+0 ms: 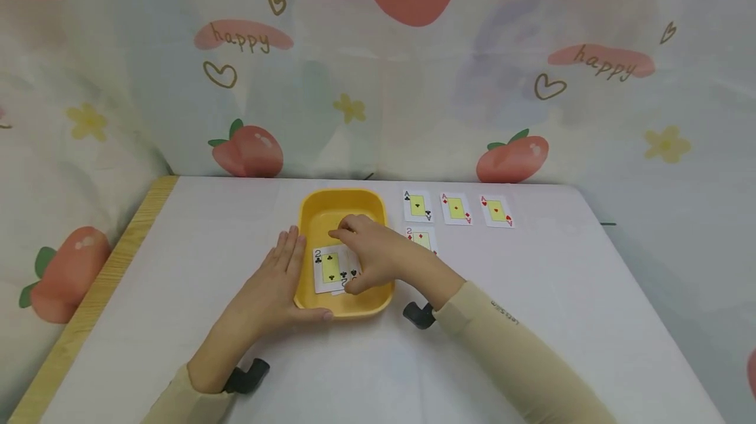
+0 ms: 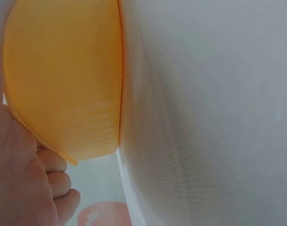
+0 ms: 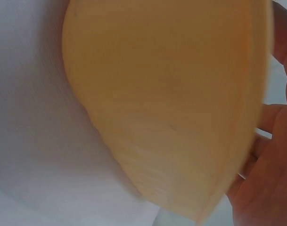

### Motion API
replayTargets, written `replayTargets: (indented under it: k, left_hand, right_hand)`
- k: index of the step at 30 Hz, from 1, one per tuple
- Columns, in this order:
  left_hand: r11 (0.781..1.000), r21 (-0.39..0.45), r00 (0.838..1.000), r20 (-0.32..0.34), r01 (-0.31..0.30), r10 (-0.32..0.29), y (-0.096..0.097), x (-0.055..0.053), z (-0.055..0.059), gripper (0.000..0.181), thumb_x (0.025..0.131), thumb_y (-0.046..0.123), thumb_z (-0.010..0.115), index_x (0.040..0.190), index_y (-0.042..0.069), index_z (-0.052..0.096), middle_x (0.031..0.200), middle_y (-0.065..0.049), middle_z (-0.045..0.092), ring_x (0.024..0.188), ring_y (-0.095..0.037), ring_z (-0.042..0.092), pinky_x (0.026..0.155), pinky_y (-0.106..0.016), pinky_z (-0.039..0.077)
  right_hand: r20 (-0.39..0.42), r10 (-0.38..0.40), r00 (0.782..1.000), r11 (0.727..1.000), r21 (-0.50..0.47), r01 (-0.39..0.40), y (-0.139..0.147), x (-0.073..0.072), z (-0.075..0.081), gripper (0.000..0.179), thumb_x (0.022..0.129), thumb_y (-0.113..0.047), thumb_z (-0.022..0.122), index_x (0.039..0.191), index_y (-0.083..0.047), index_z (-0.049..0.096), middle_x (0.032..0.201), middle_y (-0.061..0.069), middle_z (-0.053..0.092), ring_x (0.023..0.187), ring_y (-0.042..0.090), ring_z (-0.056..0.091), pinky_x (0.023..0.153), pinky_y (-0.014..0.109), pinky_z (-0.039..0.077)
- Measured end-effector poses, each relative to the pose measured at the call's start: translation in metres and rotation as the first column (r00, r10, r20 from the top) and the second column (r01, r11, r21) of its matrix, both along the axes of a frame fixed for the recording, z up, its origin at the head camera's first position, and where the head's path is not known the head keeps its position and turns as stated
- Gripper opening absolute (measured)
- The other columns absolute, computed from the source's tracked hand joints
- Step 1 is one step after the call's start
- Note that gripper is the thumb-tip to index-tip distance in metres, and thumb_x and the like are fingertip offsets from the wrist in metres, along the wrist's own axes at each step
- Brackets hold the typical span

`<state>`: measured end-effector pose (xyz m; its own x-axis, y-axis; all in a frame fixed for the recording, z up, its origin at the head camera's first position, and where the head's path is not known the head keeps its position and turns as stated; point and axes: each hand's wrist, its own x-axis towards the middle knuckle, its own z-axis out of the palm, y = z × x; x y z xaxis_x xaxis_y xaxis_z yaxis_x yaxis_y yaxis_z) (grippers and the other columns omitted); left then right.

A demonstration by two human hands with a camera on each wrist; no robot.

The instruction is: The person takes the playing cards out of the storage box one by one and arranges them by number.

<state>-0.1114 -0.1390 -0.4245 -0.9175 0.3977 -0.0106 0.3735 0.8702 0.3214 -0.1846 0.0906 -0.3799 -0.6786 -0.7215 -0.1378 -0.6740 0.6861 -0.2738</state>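
Observation:
A yellow plastic tray (image 1: 342,199) stands on the white-covered table. Inside it lies a two of clubs (image 1: 331,269), overlapping another black-suited card (image 1: 354,262) that is partly covered by my right hand. My left hand (image 1: 274,286) rests along the tray's left side with straight fingers, its thumb stretched over the near rim. Over the cards, my right hand (image 1: 378,253) reaches into the tray with bent fingers, thumb and forefinger spread apart. Its other fingertips are hidden. The right wrist view shows the tray's outer wall (image 3: 167,94) blocking the fingertips.
Right of the tray, an ace of clubs (image 1: 417,206), an ace of diamonds (image 1: 456,209) and an ace of hearts (image 1: 497,211) lie in a row. Below the ace of clubs is a two of diamonds (image 1: 422,238), partly behind my right forearm. A patterned curtain (image 1: 378,83) hangs behind the table.

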Motion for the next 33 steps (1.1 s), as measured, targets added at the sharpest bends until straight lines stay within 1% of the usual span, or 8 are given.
replayTargets:
  k: [4,7,9,14,20,26,33]
  left_hand:
    - [1.0,-0.004,1.0,-0.005,0.002,-0.002,0.001,0.0,-0.001,0.139,0.067,0.087,0.063,0.158,-0.002,0.008,0.167,-0.017,-0.003,0.154,-0.034,0.0,0.122,-0.052,0.018]
    - [1.0,-0.009,1.0,-0.009,0.001,-0.001,0.0,0.0,-0.002,0.139,0.067,0.087,0.062,0.158,-0.002,0.008,0.167,-0.017,-0.003,0.154,-0.034,0.0,0.122,-0.052,0.019]
    - [1.0,-0.011,1.0,-0.013,0.003,-0.003,0.0,0.0,-0.003,0.14,0.066,0.09,0.06,0.159,-0.002,0.008,0.167,-0.017,-0.003,0.154,-0.034,0.0,0.122,-0.052,0.019]
    - [1.0,-0.013,1.0,-0.022,0.01,-0.011,-0.001,0.0,-0.004,0.142,0.065,0.094,0.053,0.159,-0.002,0.008,0.167,-0.017,-0.003,0.154,-0.035,0.001,0.122,-0.052,0.02]
    - [1.0,-0.004,0.999,-0.041,0.024,-0.024,-0.002,0.0,-0.002,0.141,0.065,0.094,0.052,0.158,-0.003,0.009,0.167,-0.02,-0.001,0.154,-0.037,0.004,0.122,-0.052,0.02]
    - [1.0,0.003,0.999,-0.029,0.017,-0.017,-0.002,0.0,-0.001,0.14,0.066,0.092,0.056,0.158,-0.003,0.008,0.167,-0.019,-0.002,0.154,-0.037,0.003,0.122,-0.053,0.02]
    - [1.0,-0.002,1.0,-0.024,0.015,-0.015,-0.001,0.0,-0.002,0.141,0.065,0.093,0.056,0.159,-0.002,0.008,0.167,-0.018,-0.002,0.154,-0.036,0.002,0.121,-0.053,0.021]
  right_hand:
    - [0.006,0.006,1.0,1.0,0.029,-0.006,-0.005,-0.001,-0.007,0.093,0.071,-0.048,0.081,0.149,-0.011,0.046,0.141,0.002,0.046,0.125,0.017,0.044,0.112,0.029,0.041]
    - [0.014,-0.004,1.0,0.998,0.06,0.003,-0.01,0.0,-0.012,0.094,0.071,-0.05,0.081,0.15,-0.012,0.046,0.141,0.003,0.046,0.123,0.016,0.044,0.111,0.029,0.041]
    - [0.018,-0.011,1.0,0.996,0.084,0.009,-0.013,0.0,-0.015,0.094,0.072,-0.051,0.082,0.15,-0.013,0.046,0.141,0.002,0.045,0.123,0.016,0.044,0.111,0.029,0.042]
    - [-0.007,-0.012,1.0,0.99,0.14,0.013,-0.018,-0.001,-0.024,0.094,0.072,-0.054,0.081,0.15,-0.015,0.046,0.142,0.002,0.046,0.123,0.016,0.044,0.11,0.028,0.042]
    - [-0.024,-0.004,1.0,0.983,0.181,0.008,-0.024,-0.003,-0.028,0.095,0.071,-0.057,0.081,0.149,-0.015,0.047,0.141,0.002,0.046,0.119,0.016,0.044,0.108,0.028,0.044]
    - [-0.025,-0.005,1.0,0.977,0.213,0.01,-0.027,-0.004,-0.029,0.095,0.072,-0.061,0.079,0.149,-0.016,0.047,0.142,0.003,0.045,0.12,0.017,0.044,0.109,0.03,0.043]
    - [-0.035,-0.016,0.999,0.971,0.239,0.024,-0.029,-0.005,-0.031,0.095,0.071,-0.062,0.081,0.148,-0.017,0.048,0.142,0.003,0.046,0.12,0.018,0.045,0.11,0.032,0.042]
